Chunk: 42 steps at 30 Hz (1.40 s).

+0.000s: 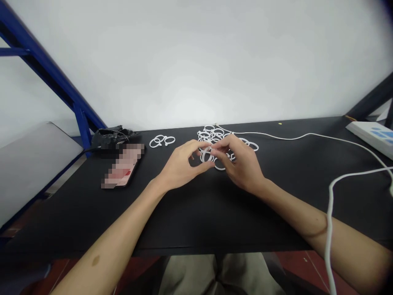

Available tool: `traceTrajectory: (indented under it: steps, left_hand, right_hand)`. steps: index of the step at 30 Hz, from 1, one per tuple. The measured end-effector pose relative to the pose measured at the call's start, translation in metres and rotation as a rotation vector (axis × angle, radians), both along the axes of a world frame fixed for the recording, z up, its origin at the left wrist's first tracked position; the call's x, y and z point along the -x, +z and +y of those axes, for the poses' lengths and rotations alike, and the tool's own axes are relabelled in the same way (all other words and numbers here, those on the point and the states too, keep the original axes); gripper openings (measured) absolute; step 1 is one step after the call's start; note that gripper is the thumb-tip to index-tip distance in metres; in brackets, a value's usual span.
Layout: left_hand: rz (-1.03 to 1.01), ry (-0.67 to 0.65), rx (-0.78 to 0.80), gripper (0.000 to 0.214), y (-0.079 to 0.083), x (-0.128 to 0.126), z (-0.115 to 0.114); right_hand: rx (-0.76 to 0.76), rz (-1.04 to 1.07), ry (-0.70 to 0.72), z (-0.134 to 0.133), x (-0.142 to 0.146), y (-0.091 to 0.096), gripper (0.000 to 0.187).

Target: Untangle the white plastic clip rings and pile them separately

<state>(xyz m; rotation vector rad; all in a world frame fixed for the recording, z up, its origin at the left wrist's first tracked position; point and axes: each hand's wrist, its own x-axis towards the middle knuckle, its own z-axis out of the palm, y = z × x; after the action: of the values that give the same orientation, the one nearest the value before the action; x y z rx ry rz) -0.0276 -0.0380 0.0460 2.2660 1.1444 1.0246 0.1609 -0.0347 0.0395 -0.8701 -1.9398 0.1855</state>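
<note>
Over the middle of the black table, both hands meet at a thin white ring. My right hand pinches it between thumb and fingertips. My left hand curls round its other side, with the index finger at the top and the thumb below. The fingers hide part of the ring. Just behind and under the hands lies a loose pile of white rings, several with small round knobs. A small group of similar rings lies apart, to the left of the pile.
A phone, blurred out, lies on the table at left, with a crumpled black plastic bag behind it. White cables cross the right side, one looping over my right forearm. A white box stands at far right.
</note>
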Motion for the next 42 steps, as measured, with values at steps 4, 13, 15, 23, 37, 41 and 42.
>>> traceTrajectory:
  steps: [4, 13, 15, 23, 37, 41, 42]
  left_hand:
    - [0.032, 0.045, -0.051, 0.036, -0.001, -0.001, 0.001]
    - [0.09, 0.004, -0.129, 0.035, -0.003, -0.001, 0.0]
    - [0.091, 0.001, -0.131, 0.036, -0.004, -0.001, 0.0]
    - [0.102, -0.01, -0.126, 0.035, -0.004, -0.001, -0.002]
    - [0.35, 0.569, -0.14, 0.038, -0.022, 0.022, 0.029]
    - [0.583, 0.682, -0.047, 0.041, -0.03, 0.033, 0.04]
    - [0.613, 0.697, -0.022, 0.041, -0.032, 0.035, 0.041]
  right_hand:
    - [0.002, -0.033, 0.009, 0.0, 0.0, 0.0, 0.007]
    - [0.013, -0.05, 0.086, 0.0, -0.002, 0.0, 0.005]
    - [0.007, -0.042, 0.101, 0.0, -0.002, 0.001, 0.008]
    - [0.051, -0.034, 0.07, -0.002, 0.0, 0.004, 0.014]
    - [0.179, -0.623, 0.023, 0.007, -0.003, -0.014, 0.031]
    - [0.205, -0.679, 0.033, 0.008, -0.003, -0.013, 0.017]
    - [0.206, -0.678, 0.034, 0.008, -0.003, -0.013, 0.015]
